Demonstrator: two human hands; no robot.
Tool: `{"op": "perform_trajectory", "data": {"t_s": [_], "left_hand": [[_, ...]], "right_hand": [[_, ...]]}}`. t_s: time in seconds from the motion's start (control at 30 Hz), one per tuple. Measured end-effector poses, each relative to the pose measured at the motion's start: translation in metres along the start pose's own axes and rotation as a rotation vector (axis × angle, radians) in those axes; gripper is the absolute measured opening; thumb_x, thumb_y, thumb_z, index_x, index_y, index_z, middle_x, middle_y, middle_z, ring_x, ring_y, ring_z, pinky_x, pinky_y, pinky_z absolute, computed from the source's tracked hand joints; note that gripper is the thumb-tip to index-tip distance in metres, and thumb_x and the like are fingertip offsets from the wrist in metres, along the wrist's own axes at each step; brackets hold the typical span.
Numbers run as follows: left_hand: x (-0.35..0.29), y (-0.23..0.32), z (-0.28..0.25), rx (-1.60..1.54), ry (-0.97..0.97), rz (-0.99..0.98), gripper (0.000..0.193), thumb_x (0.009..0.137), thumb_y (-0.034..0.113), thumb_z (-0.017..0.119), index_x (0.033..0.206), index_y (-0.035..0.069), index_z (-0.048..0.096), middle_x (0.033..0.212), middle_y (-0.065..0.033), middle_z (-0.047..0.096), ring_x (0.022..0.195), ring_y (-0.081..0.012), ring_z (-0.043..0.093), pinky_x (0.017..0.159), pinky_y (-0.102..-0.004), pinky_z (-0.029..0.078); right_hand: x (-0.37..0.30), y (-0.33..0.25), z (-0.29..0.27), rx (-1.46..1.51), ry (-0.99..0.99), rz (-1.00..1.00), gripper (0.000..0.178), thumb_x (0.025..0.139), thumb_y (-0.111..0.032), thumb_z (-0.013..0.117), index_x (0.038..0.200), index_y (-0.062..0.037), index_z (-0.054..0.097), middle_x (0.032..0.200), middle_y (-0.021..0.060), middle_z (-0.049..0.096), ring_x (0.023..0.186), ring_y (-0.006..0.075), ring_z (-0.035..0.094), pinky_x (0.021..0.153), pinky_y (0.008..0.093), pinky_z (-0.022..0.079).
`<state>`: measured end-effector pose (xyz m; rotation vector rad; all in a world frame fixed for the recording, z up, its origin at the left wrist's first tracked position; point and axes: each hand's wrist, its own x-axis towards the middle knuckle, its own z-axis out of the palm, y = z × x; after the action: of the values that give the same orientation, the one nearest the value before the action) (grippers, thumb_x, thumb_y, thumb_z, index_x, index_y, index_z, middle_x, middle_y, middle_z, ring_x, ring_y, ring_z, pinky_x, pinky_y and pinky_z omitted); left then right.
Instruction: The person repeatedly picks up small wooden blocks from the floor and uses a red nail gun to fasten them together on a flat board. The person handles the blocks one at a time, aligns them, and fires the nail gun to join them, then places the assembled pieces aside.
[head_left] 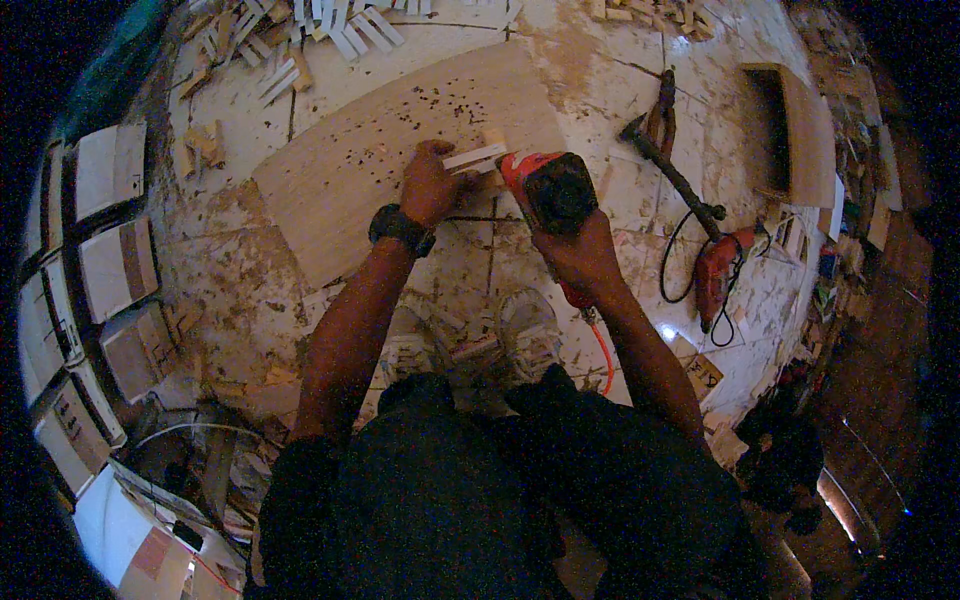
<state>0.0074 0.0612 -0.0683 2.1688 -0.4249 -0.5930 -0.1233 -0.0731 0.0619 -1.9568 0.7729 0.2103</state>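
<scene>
My left hand (428,190), with a dark watch on its wrist, is closed on a small wood block (474,158) with a pale white face. It holds the block at the near edge of a thin, curved wooden board (330,190) lying on the floor. Small dark bits (455,105) are scattered over that board. My right hand (580,255) grips a red and black nail gun (550,185) by its handle. The gun's front end is against or just beside the block's right end; the exact contact is hidden. A red hose (606,350) trails from the handle.
To the right lie a hammer (675,178), pincers (662,110) and a red drill (715,275) with a black cord. Beyond stands an open wooden box (808,135). Wood pieces (350,30) are heaped far left. Pale panels (110,170) line the left side. My shoes (528,330) are close below.
</scene>
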Motion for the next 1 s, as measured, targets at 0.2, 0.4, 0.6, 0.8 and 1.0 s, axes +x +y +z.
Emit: {"op": "perform_trajectory", "data": {"t_s": [0.2,0.4,0.6,0.8,1.0], "left_hand": [[0.004,-0.010,0.007,-0.077,-0.011,-0.073,0.056,0.063,0.020,0.080,0.107,0.000,0.051,0.094,-0.0196,0.063,0.085,-0.0295,0.062,0.073,-0.0364,0.051],[0.008,-0.005,-0.001,-0.037,-0.107,-0.136,0.054,0.066,0.017,0.078,0.108,-0.003,0.051,0.093,-0.0176,0.064,0.078,-0.0257,0.064,0.067,-0.0351,0.052],[0.021,0.006,-0.037,-0.211,-0.395,-0.074,0.040,0.073,0.018,0.072,0.103,-0.003,0.055,0.080,-0.0102,0.067,0.064,-0.0166,0.064,0.055,-0.0276,0.050],[0.089,0.049,-0.125,-0.299,-0.122,-0.115,0.044,0.080,0.025,0.066,0.111,-0.003,0.052,0.087,-0.0099,0.067,0.073,-0.0174,0.065,0.053,-0.0263,0.045],[0.089,0.007,-0.172,-0.711,0.049,-0.047,0.047,0.083,0.016,0.058,0.124,0.003,0.040,0.099,-0.0129,0.065,0.081,-0.0219,0.065,0.061,-0.0322,0.051]], "right_hand": [[0.005,0.004,0.008,-0.110,0.019,-0.032,0.032,0.065,-0.010,0.063,0.096,-0.0026,0.058,0.088,0.0102,0.064,0.078,0.0208,0.060,0.072,0.0333,0.048],[-0.004,0.003,0.002,-0.173,0.099,-0.075,0.026,0.076,-0.026,0.063,0.092,-0.0051,0.061,0.082,0.0134,0.065,0.072,0.0299,0.063,0.067,0.0372,0.050],[-0.037,0.018,-0.033,0.019,0.265,0.032,0.022,0.079,-0.018,0.061,0.096,-0.0042,0.057,0.085,0.0074,0.063,0.074,0.0190,0.059,0.069,0.0343,0.048],[-0.046,0.065,-0.056,-0.146,0.366,0.006,0.034,0.081,-0.026,0.062,0.103,-0.0015,0.052,0.098,0.0115,0.057,0.086,0.0219,0.053,0.081,0.0344,0.044],[-0.062,0.056,-0.076,-0.052,0.309,0.117,0.032,0.086,-0.027,0.056,0.105,-0.0015,0.049,0.100,0.0121,0.053,0.093,0.0250,0.050,0.087,0.0343,0.039]]}}
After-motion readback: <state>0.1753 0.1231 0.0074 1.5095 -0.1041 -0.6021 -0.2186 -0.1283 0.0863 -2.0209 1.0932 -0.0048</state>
